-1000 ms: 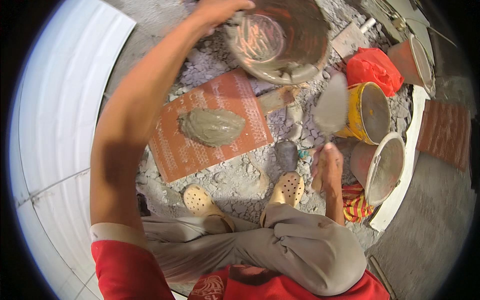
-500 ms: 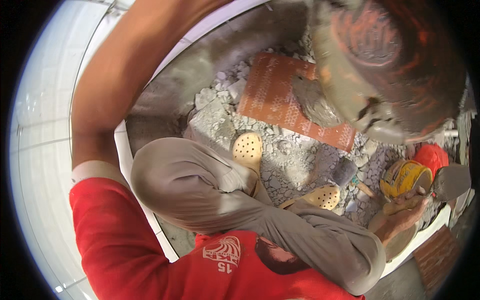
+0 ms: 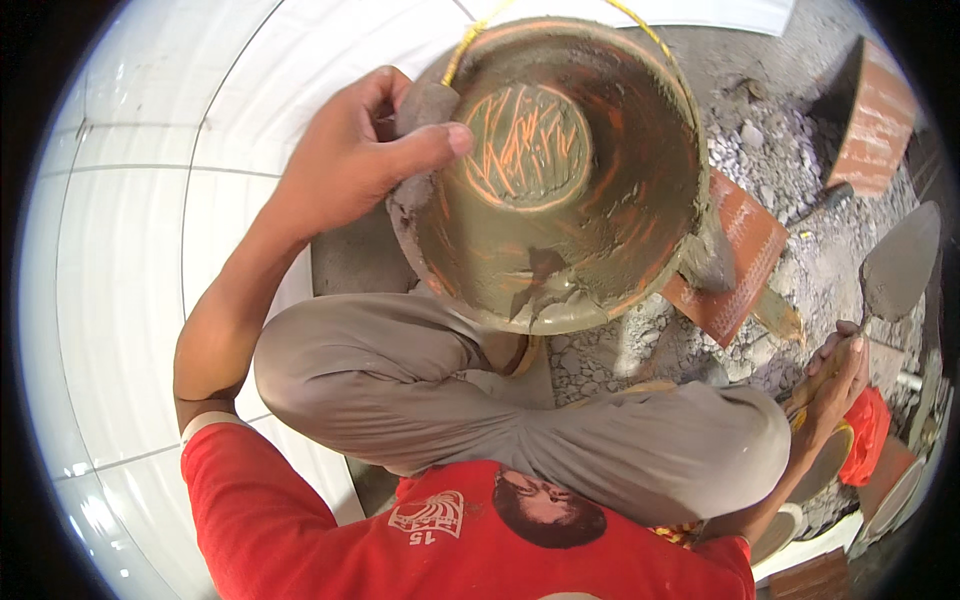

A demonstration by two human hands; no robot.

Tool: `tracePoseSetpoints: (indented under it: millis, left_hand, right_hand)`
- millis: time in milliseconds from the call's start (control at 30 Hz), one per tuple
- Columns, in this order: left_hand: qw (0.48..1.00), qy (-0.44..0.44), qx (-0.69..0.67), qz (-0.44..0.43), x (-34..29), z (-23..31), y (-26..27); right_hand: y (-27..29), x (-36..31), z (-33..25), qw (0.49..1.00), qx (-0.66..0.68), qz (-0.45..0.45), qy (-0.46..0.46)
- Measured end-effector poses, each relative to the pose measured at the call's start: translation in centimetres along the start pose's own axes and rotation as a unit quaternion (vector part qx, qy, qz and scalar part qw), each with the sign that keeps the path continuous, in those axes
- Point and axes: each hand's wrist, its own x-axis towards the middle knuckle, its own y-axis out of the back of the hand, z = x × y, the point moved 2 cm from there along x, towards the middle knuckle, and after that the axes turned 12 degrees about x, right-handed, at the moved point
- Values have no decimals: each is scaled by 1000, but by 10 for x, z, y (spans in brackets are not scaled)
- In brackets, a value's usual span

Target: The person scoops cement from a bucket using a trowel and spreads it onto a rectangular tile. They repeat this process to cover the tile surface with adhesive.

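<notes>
Head view: left hand (image 3: pixel 345 165) grasps, thumb over rim, a round mortar-smeared orange bucket (image 3: pixel 620 225) before the knees; right hand (image 3: pixel 835 385) clasps a grey, flat-bladed metal trowel (image 3: pixel 902 262), well apart. Advisable: firm rim grip, blade clear.

I note a building site: rubble (image 3: pixel 770 160) underfoot at upper right of frame, glossy white tiles (image 3: pixel 120 300) at left, a grey-smeared bucket (image 3: pixel 640 210) upper centre, a trowel (image 3: pixel 902 262) at right edge.
</notes>
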Motion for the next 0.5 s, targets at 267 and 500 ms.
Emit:
tracePoseSetpoints:
  millis: [267, 500]
  left_hand:
    - [994, 67, 84, -7, -21, -56, 5]
    - [995, 81, 57, -23, -29, -129, -13]
  right_hand:
    - [1, 30, -13, 993, -95, -69, 15]
    - [-42, 9, -46, 969, -211, -127, -21]
